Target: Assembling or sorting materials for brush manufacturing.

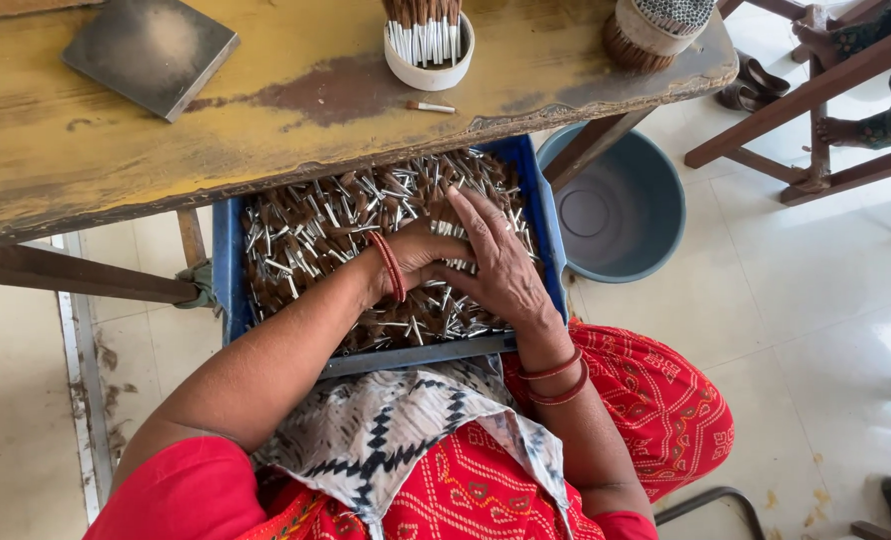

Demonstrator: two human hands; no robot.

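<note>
Across the top of the view, 10 to 2 o'clock: worn yellow wooden table, paint rubbed off in patches. Under its front edge at centre, blue plastic crate on the person's lap, packed with brown sticks with silver-white tips. Grey round tub on the floor at 3 o'clock, just beside the crate. Red patterned garment and a black-and-white cloth at 6 o'clock. Dark square slab on the table at 11 o'clock. Bundle of sticks lying at 1 o'clock, at the table's edge. White cup at 12 o'clock, sticks standing upright inside it. One loose stick just below the cup.

Left hand buried in the crate's sticks, fingers curled, partly under the other hand; can't tell whether it grips any. Right hand lies flat over the pile, fingers spread apart, touching the left hand, gripping nothing. Red bangles on both wrists.
</note>
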